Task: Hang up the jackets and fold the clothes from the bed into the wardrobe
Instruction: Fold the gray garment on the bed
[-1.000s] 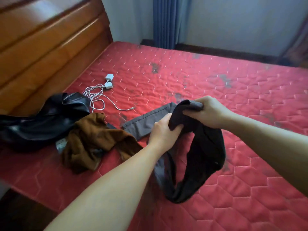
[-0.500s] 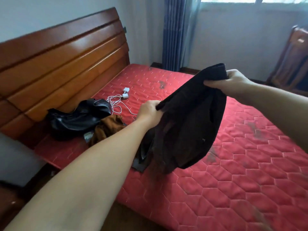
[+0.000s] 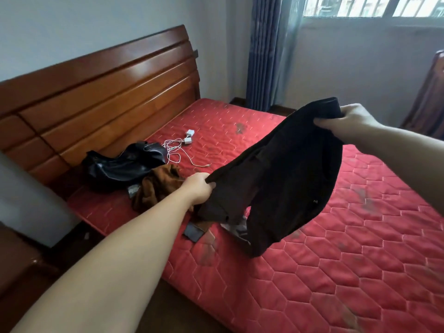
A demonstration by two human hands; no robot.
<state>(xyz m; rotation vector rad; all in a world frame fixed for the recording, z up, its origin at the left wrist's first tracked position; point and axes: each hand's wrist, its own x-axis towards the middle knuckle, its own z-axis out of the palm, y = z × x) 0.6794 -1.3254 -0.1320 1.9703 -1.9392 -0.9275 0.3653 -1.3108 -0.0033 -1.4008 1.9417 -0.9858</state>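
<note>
Grip: your left hand (image 3: 198, 187) pinched the near-left edge of the dark garment (image 3: 281, 179), fingers curled into the cloth; your right hand (image 3: 348, 118) gripped the far-right corner, held higher. Neither hand was open.
Garment: hung stretched between both hands, above the red mattress (image 3: 360, 248), lower part sagging almost to it; contact with the mattress could not be told.
Step, as a judgement: you were spreading it out to fold.
How to do it well: level both hands, pull the top edge taut, lay it flat on the bare quilting to the right, then fold.
Risk: the dangling hem could drag the grey piece (image 3: 192, 231) lying under it.
Other clothes: black leather jacket (image 3: 125, 164) at far left by the headboard (image 3: 96, 102); brown garment (image 3: 158, 186) just beside it.
Surface: quilted, stained in patches; white charger and cable (image 3: 180, 150) lay far left.
Room: blue curtain (image 3: 264, 49) and barred window (image 3: 372, 6) far; wooden chair (image 3: 430, 97) far right. Wardrobe not in view.
</note>
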